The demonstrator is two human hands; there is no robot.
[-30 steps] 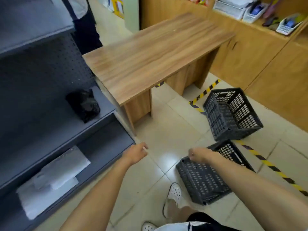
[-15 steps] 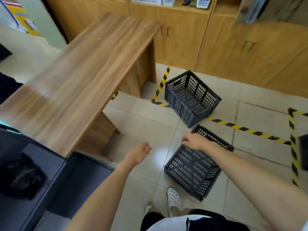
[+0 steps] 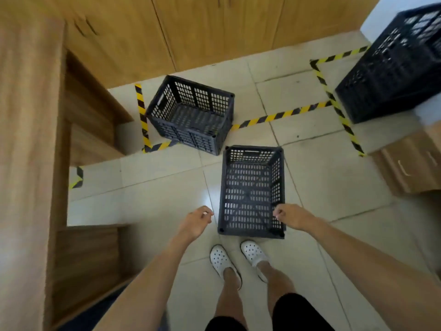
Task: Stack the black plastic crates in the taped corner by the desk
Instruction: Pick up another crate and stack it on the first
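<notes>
A: Which hand's on the near crate [image 3: 250, 187]?
B: R hand [image 3: 292, 217], fingers curled on its right rim by the near corner. L hand [image 3: 194, 220] holds nothing, loosely curled, just left of it
A: Long axis?
B: Runs straight away from the feet. Far crate [image 3: 191, 115] sits ahead-left in the taped corner by the desk [image 3: 26, 139], tilted

near crate [image 3: 250, 187]: black plastic, matt, walls and base pierced with slots
corner crate [image 3: 191, 115]: same black perforated plastic, dull finish
far crate [image 3: 393, 68]: black plastic lattice, blurred
table [image 3: 26, 139]: wood-grain surface, smooth, light brown
cabinets [image 3: 214, 27]: wood-look panels, smooth, satin
floor [image 3: 155, 199]: pale tiles, glossy, light reflecting
floor tape [image 3: 281, 115]: yellow-black striped, flat
shoes [image 3: 220, 260]: white, perforated, smooth
</notes>
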